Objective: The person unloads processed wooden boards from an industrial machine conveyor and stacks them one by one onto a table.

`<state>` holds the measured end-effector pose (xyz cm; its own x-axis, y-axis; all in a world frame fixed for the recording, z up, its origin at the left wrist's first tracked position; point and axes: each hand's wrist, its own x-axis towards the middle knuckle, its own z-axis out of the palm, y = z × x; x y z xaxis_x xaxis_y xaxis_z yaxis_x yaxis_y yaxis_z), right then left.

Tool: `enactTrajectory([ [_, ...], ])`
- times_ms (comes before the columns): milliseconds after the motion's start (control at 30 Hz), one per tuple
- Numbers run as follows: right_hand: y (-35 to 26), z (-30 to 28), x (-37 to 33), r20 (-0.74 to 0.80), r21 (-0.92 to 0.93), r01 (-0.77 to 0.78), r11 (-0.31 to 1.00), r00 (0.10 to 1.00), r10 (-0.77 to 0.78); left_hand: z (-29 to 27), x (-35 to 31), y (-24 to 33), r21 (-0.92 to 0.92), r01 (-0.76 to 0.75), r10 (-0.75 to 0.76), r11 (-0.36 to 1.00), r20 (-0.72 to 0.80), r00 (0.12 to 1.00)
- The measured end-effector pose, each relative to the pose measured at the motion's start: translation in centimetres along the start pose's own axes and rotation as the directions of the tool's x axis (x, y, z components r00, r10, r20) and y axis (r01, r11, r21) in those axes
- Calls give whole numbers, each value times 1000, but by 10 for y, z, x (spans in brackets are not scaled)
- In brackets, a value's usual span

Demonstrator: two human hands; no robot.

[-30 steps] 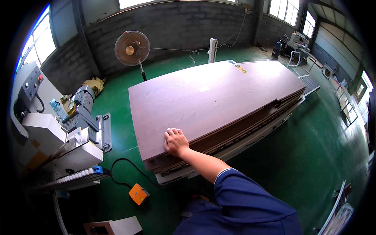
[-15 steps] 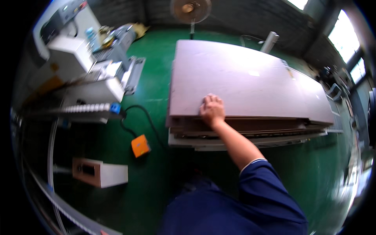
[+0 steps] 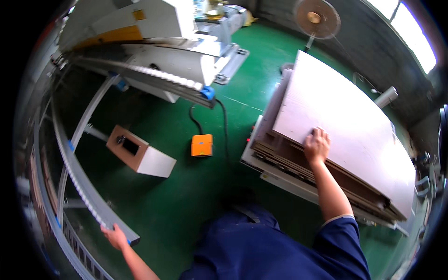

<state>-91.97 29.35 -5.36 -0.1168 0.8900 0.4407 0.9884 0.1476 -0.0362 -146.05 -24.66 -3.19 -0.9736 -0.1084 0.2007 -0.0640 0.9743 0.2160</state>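
Flat on the top panel near its front edge lies my right hand (image 3: pixel 317 145), fingers stretched out and slightly apart. That wide pale panel (image 3: pixel 345 107) tops a stack of boards (image 3: pixel 298 158) on my right, with gaps showing between the layers beneath it. At lower left, my left hand (image 3: pixel 115 237) is at the near end of a grey roller rail (image 3: pixel 88 198) lined with small white wheels. Its fingers reach out over the rail's edge and appear to touch it, holding nothing that I can see.
A large white machine (image 3: pixel 172 70) stands at upper left, with another wheeled rail (image 3: pixel 154 73) along its front. An orange foot-pedal box (image 3: pixel 201 145) with a black cable sits on the green floor (image 3: pixel 254 100). Nearby is a brown-and-white box (image 3: pixel 140 156). Farther back stands a round fan (image 3: pixel 317 19).
My view has turned left, so the panel stack appears farther right and tilted. My left hand has come into view at the roller rail. My right hand stays on the panel.
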Motion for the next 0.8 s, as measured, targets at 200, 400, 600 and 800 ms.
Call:
enactTrajectory([
  [200,10,-3,-6,-37,13,7,1000,999,-7,-1,-11,24,-47,22,-22,999,-5,1000],
  [400,-5,-11,-5,17,33,-5,999,1000,5,-18,-11,18,-27,74,-74,997,-11,997],
  [600,5,-5,-3,81,22,-30,999,996,28,-19,-13,31,-33,101,-101,994,-3,995],
  [800,4,-4,-4,73,14,-21,1000,997,20,-20,-14,26,-54,109,-110,993,-10,994],
])
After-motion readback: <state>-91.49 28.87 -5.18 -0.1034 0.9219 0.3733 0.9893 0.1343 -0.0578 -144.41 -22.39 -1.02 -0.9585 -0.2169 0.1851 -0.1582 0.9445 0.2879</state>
